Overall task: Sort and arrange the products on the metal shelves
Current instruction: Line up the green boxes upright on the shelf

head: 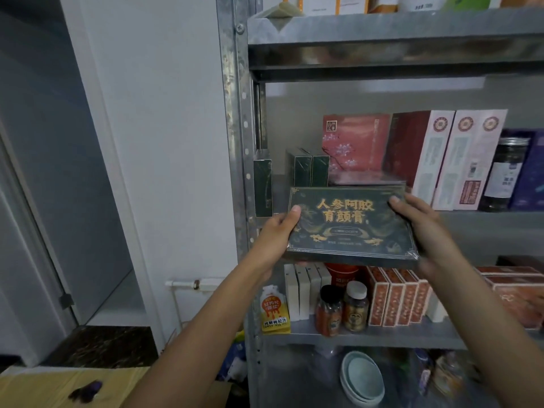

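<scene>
A person stands at a metal shelf [485, 228] set against a pale wall [162, 113], holding a dark green box [350, 225] with gold lettering in front of the middle level, its face tilted toward the camera. The left grip [279, 231] clasps the box's left edge, thumb on top and fingers beneath. The right grip [424, 228] clasps the right edge, thumb at the far corner. Behind the box, matching green boxes [309, 169] stand upright beside a pink box [353, 142], tall pale boxes [459, 160] and a dark jar [506, 172]. On the level below stand a yellow pouch [275, 310], white boxes [303, 290], two bottles [356, 307] and a row of red boxes [397, 298]. Stacked pale bowls [362, 378] sit lower still. Left of the galvanised post [235, 142], a white pipe [191, 283] crosses the wall above a dark stone counter [103, 343], and cardboard [59, 387] lies at the lower left.
</scene>
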### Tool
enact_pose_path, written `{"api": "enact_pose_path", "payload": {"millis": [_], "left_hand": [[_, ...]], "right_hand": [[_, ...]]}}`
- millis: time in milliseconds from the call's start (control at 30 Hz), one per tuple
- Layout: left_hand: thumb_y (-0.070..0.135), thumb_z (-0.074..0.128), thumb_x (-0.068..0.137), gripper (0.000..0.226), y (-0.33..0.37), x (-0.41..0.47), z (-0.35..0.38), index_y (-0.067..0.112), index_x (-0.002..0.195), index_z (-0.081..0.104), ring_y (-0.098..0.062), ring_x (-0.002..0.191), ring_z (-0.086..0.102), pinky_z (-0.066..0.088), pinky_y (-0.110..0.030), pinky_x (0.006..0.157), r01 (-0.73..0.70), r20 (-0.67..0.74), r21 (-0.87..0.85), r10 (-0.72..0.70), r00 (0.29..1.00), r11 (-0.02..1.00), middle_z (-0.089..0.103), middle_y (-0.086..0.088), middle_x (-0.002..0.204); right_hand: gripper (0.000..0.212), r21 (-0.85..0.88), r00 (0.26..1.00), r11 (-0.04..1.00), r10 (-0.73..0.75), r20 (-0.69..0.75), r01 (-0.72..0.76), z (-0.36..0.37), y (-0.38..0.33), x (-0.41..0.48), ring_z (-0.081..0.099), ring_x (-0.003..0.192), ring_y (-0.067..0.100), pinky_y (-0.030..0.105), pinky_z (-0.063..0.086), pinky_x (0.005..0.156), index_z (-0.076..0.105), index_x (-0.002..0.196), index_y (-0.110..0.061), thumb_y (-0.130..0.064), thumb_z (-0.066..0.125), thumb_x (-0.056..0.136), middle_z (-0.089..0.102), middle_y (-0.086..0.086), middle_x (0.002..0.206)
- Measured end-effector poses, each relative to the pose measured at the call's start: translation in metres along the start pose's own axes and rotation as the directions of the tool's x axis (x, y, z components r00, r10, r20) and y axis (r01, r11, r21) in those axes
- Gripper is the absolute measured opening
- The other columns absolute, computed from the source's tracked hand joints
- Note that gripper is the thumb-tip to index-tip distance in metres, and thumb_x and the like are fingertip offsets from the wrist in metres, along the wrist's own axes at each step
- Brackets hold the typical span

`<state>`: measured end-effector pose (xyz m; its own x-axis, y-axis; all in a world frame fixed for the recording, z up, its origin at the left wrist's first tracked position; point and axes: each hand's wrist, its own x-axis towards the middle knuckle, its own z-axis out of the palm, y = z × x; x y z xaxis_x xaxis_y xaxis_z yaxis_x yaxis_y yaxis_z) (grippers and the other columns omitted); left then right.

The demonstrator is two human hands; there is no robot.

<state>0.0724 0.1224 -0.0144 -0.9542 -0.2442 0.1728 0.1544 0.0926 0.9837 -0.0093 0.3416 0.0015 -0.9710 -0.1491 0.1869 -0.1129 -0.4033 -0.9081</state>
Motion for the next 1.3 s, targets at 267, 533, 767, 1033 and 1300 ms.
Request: {"api": "enact_pose_path", "payload": {"millis": [267,533,767,1033,1300], "left_hand": [[0.045,0.054,0.096,0.034,0.002,-0.014,0.013,0.013,0.101,0.063,-0.024,0.069,0.074,0.054,-0.03,0.042,0.248,-0.081,-0.115,-0.257,0.963,0.962,0.076,-0.004,0.082],[0.077,0.016,0.082,0.086,-0.026,-0.03,0.02,0.017,0.128,0.056,-0.024,0.117,0.055,0.047,-0.039,0.097,-0.15,-0.036,0.896,0.406,0.913,0.417,0.059,-0.007,0.127],[0.03,0.08,0.076,0.085,-0.042,-0.038,0.044,0.016,0.149,0.038,-0.031,0.132,0.048,0.035,-0.048,0.112,-0.401,0.321,0.916,0.652,0.687,-0.029,0.049,-0.015,0.144],[0.001,0.079,0.073,0.069,-0.045,-0.034,0.034,0.015,0.136,0.055,-0.022,0.128,0.053,0.041,-0.051,0.108,-0.554,0.179,0.759,0.708,0.683,0.342,0.058,-0.005,0.137],[0.0,0.077,0.076,0.066,-0.044,-0.044,0.051,0.023,0.133,0.053,-0.011,0.123,0.053,0.043,-0.056,0.1,-0.604,0.112,0.454,0.631,0.768,0.655,0.06,0.002,0.134]], "right_hand": [[0.048,0.047,0.911,0.931,0.343,0.23,-0.363,-0.018,0.008,-0.013,0.074,0.079,0.03,0.041,0.06,0.059,0.058,0.118,-0.007,-0.014,0.069,0.072,0.074,0.019,0.099],[0.072,0.052,0.965,0.967,0.243,0.101,-0.249,-0.021,0.011,-0.016,0.073,0.081,0.03,0.041,0.06,0.06,0.048,0.132,-0.012,-0.004,0.071,0.064,0.069,0.02,0.108],[0.058,0.117,0.949,0.943,0.305,0.081,-0.313,-0.01,0.011,-0.029,0.066,0.103,0.037,0.045,0.057,0.068,0.045,0.137,-0.011,-0.002,0.066,0.084,0.064,0.022,0.12],[0.058,0.222,0.975,0.958,0.145,0.168,-0.181,-0.016,0.015,-0.038,0.064,0.113,0.031,0.04,0.057,0.081,0.053,0.133,-0.011,-0.045,0.059,0.086,0.065,0.017,0.125],[0.085,0.428,0.955,0.883,-0.27,0.123,0.194,0.002,0.013,-0.035,0.063,0.072,0.027,0.038,0.051,0.086,0.067,0.064,-0.008,-0.068,0.015,0.095,0.069,0.014,0.073]]}}
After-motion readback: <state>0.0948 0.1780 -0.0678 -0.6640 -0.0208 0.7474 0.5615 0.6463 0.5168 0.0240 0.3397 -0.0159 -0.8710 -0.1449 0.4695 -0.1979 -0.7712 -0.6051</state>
